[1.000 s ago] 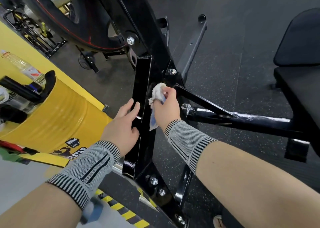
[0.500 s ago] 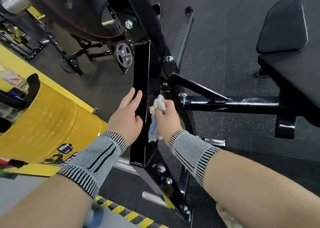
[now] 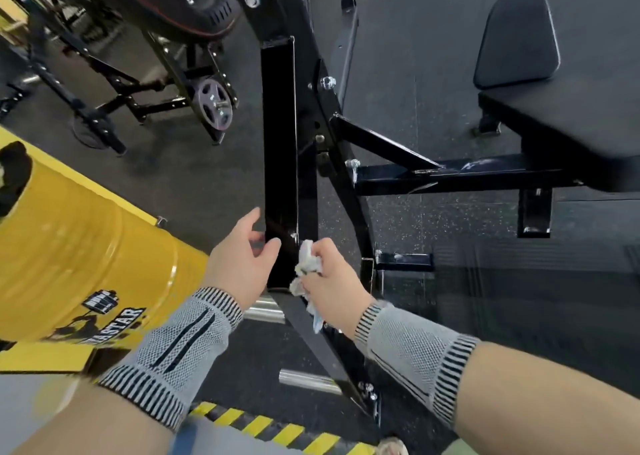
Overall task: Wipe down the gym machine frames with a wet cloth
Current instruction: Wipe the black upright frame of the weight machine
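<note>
The black machine frame (image 3: 280,136) is glossy painted steel, its flat faces catching glints of light, with silver bolts at the joints. Its main upright post runs along the 12-to-6 line through the centre of the view, top toward 12. A slanted member beside it leans from 12 down toward 5, and a horizontal bar (image 3: 450,177) branches off toward 3, under a black padded seat (image 3: 571,132).

The wet cloth (image 3: 306,267) is a small crumpled white wad with a pale blue tail hanging toward 6. It sits just below centre, against the lower end of the post; exactly where it touches is hard to say, since the picture is slightly blurred there.

The right hand (image 3: 334,281) is closed round the cloth, fingers curled over it. The left hand (image 3: 239,264) lies at 9 from the cloth, fingers loosely spread, the fingertips at the post's left edge. Both wrists wear grey knitted supports.

A yellow drum (image 3: 86,247) lies at 9, and a weight plate (image 3: 213,108) stands toward 11.
</note>
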{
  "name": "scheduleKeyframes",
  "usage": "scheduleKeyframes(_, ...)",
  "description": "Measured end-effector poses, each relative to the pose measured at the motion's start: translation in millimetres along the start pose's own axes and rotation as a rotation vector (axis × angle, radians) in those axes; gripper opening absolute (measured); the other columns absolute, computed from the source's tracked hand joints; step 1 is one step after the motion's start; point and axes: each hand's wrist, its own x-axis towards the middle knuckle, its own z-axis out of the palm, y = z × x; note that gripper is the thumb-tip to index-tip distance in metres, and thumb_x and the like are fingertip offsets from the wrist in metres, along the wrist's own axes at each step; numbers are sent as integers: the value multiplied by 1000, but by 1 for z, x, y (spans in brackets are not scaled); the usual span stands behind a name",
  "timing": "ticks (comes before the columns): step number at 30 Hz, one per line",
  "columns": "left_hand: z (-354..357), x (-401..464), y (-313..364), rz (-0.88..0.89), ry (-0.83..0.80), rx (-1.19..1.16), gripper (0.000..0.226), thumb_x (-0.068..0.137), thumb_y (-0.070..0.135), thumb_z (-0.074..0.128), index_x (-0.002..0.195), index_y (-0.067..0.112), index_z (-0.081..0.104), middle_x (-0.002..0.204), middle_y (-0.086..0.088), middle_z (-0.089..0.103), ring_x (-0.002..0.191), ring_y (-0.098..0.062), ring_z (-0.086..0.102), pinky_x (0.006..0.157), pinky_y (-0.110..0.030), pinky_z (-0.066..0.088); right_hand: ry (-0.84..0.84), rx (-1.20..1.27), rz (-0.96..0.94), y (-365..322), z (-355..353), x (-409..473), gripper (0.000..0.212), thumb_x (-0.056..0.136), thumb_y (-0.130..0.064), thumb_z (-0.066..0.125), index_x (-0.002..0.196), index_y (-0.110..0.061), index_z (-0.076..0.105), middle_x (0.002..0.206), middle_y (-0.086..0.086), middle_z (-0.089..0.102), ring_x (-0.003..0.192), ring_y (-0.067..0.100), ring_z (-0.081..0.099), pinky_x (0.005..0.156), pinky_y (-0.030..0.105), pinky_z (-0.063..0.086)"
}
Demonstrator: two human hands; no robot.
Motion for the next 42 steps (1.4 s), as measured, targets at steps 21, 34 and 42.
scheduleKeyframes(21, 6, -46, -44, -185, -122, -556, 48, 74, 69, 31, 79, 30, 57, 100, -8, 72, 97, -27, 66, 94, -51, 49, 111, -1252, -956, 37, 30, -20, 17, 73, -10, 56, 81, -13, 71, 89, 2, 62, 90, 22, 42, 75, 39, 52)
scheduleKeyframes(34, 9, -56, -53, -48, -200, -503, 26, 101, 38, 35, 86, 34, 55, 107, -5, 66, 104, -22, 60, 97, -47, 47, 342, -1124, -1034, 40, 34, -10, 17, 69, 4, 50, 73, -9, 61, 85, 8, 56, 83, 21, 35, 69, 34, 49)
scheduleKeyframes(42, 12, -50, -46, 95, -220, -230, 29, 92, 38, 58, 119, 29, 57, 95, 18, 61, 85, -1, 56, 69, -14, 39, 494, -387, -383, 22, 38, -5, 23, 83, 4, 54, 77, -16, 47, 91, -1, 44, 74, 9, 43, 65, 18, 38)
